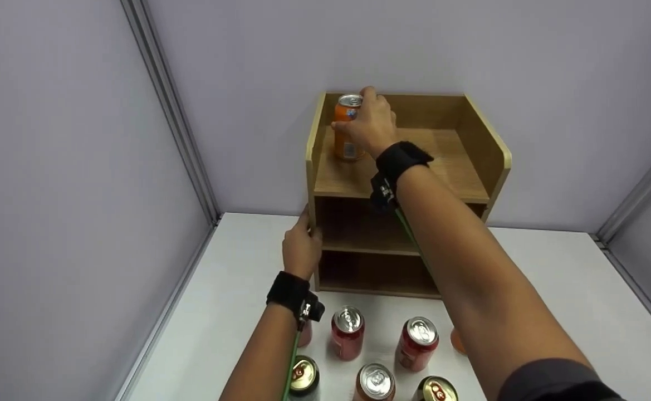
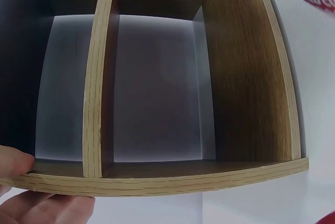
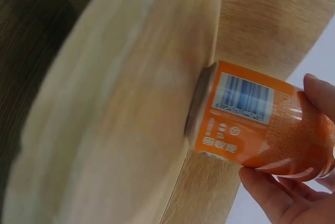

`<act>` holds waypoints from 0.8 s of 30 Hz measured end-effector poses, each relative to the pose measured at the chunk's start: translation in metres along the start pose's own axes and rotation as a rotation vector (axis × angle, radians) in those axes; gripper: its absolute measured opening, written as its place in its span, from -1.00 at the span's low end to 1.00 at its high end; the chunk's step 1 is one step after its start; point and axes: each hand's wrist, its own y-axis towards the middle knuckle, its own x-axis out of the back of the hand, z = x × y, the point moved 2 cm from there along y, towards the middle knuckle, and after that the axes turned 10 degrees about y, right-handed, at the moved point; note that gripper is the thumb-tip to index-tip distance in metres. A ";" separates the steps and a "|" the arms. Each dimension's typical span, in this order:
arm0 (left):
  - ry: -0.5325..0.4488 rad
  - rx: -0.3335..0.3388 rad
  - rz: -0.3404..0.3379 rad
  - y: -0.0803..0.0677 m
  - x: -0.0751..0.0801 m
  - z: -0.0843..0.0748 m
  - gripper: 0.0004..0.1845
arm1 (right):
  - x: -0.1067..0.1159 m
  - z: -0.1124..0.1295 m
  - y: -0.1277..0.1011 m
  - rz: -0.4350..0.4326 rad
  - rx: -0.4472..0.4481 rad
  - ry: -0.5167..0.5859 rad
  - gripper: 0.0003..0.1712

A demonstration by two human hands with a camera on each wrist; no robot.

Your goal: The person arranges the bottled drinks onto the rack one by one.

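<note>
In the head view a small wooden shelf unit [image 1: 353,182] stands against the back wall. My right hand [image 1: 375,122] grips an orange soda can [image 1: 343,133] near its top, at the left end of the unit's top tier. The can is upright there. From the right wrist, the orange can's barcode side [image 3: 243,101] shows, its base right at the wooden board, with thumb and fingers on either side. My left hand [image 1: 302,248] holds the unit's left side panel [image 2: 172,185], thumb on the inner face and fingers outside.
In front of the unit, several cans stand on the white table [image 1: 236,256]: red ones [image 1: 347,337], an orange-sided one [image 1: 375,384] and gold-topped ones [image 1: 304,376]. Part of an orange object [image 1: 458,341] shows beside my right forearm. Pale walls [image 1: 236,83] enclose the table.
</note>
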 end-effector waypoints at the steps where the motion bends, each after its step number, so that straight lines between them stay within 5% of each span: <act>1: 0.003 -0.001 0.004 0.000 -0.001 -0.001 -0.61 | 0.000 -0.001 0.000 -0.002 -0.002 -0.008 -0.01; 11: 0.035 -0.022 -0.006 0.009 -0.002 0.007 -0.66 | 0.024 -0.012 -0.025 0.033 0.044 -0.015 0.25; 16: 0.029 -0.008 -0.022 0.016 0.000 0.016 -0.56 | 0.043 -0.019 -0.059 -0.047 0.186 0.058 0.11; 24: 0.045 0.020 -0.035 0.024 0.004 0.022 -0.80 | 0.071 -0.061 -0.131 -0.204 0.429 0.115 -0.08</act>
